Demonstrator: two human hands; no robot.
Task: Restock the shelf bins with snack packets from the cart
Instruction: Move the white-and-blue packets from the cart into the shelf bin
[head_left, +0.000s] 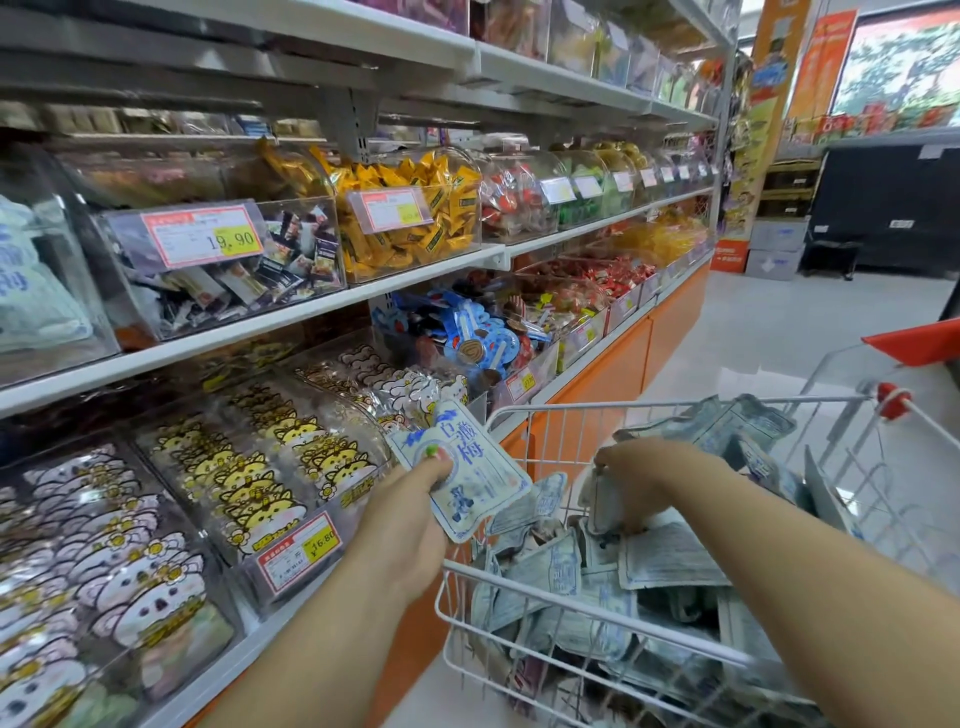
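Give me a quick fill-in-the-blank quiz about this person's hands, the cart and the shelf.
The left hand pinches a blue-and-white packet with its ____ on top. The right hand grips a second packet inside a wire cart coloured ____. The price label on the bin of dark packets reads ____.
Missing words: thumb; white; 19.90.

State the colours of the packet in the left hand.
The packet is white with blue print; head view shows it best.
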